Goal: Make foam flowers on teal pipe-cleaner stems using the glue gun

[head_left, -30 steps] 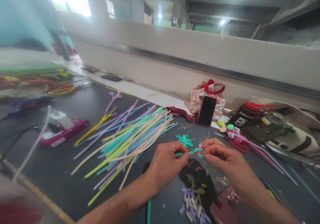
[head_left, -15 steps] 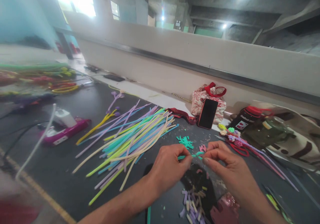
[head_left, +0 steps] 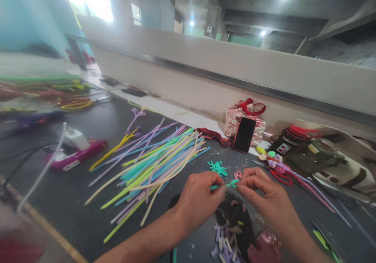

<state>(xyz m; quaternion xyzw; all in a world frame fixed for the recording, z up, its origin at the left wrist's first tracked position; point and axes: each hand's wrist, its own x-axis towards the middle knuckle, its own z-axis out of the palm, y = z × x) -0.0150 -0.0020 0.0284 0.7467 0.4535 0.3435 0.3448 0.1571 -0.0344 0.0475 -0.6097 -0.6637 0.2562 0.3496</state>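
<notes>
My left hand (head_left: pixel 202 192) pinches a teal pipe cleaner (head_left: pixel 233 184) between thumb and forefinger. At its twisted right end, my right hand (head_left: pixel 260 190) is closed with thumb and fingertips on the same teal piece. Just beyond my hands lies a small heap of short teal pipe-cleaner pieces (head_left: pixel 217 168), with a few pink pieces (head_left: pixel 237 175) beside it. Nearer to me is a pile of lilac and cream cut pieces (head_left: pixel 226 243). Long pastel pipe cleaners (head_left: pixel 158 161) lie in a loose bundle left of my hands.
A black phone (head_left: pixel 244 134) leans on a patterned pouch (head_left: pixel 230 120). Right of it stand a dark bottle with a red lid (head_left: pixel 289 137) and a bunch of pipe-cleaner flowers (head_left: pixel 274 159). A magenta power strip (head_left: pixel 76 157) sits at left; a pink object (head_left: pixel 264 247) lies near my right forearm.
The ends of the teal piece between my hands, spread apart before, are now closer together in a compact twist. My right fingers have shifted slightly left.
</notes>
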